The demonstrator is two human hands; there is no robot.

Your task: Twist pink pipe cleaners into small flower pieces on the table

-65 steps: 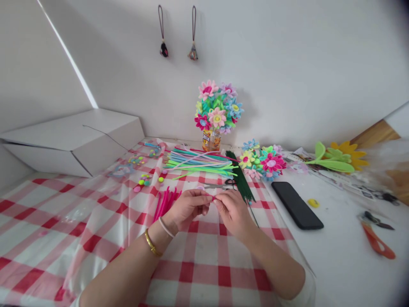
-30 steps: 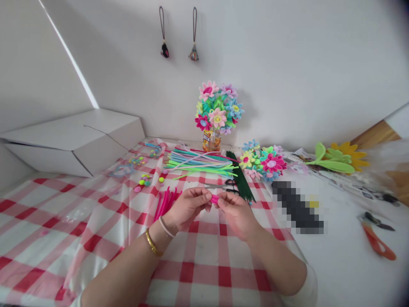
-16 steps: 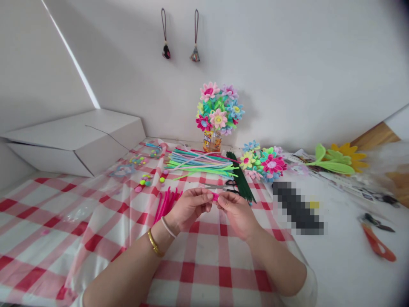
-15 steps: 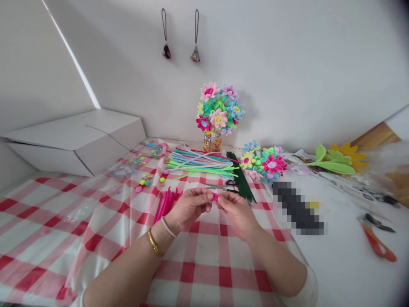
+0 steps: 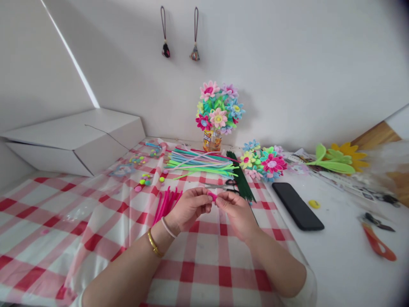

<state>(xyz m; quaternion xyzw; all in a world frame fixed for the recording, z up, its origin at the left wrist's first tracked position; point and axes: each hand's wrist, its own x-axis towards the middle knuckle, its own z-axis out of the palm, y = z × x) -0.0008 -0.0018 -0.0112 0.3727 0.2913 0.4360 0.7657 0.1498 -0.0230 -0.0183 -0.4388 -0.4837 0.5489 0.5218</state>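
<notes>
A small folded piece of hot-pink pipe cleaner (image 5: 212,196) is pinched between the fingertips of both hands over the middle of the table. My left hand (image 5: 191,208) holds its left side between thumb and forefinger, and my right hand (image 5: 239,214) grips the right side the same way. Most of the piece is hidden by the fingers. Loose hot-pink pipe cleaners (image 5: 166,204) lie just left of my left hand. Behind the hands are black-handled scissors (image 5: 230,184), a pile of pastel and green pipe cleaners (image 5: 201,164) and a dark green bundle (image 5: 241,181).
Pipe-cleaner flowers (image 5: 220,108) stand in a jar (image 5: 212,140) by the wall, and more flowers (image 5: 271,164) lie to its right. A phone (image 5: 298,207) and orange-handled cutters (image 5: 378,243) rest on the white surface. Pom-poms (image 5: 145,180) and a white box (image 5: 105,140) are at left.
The hands stay nearly in place; the pink piece between the fingertips has shifted slightly left. The phone and a yellow round item, pixelated before, now show plainly.
</notes>
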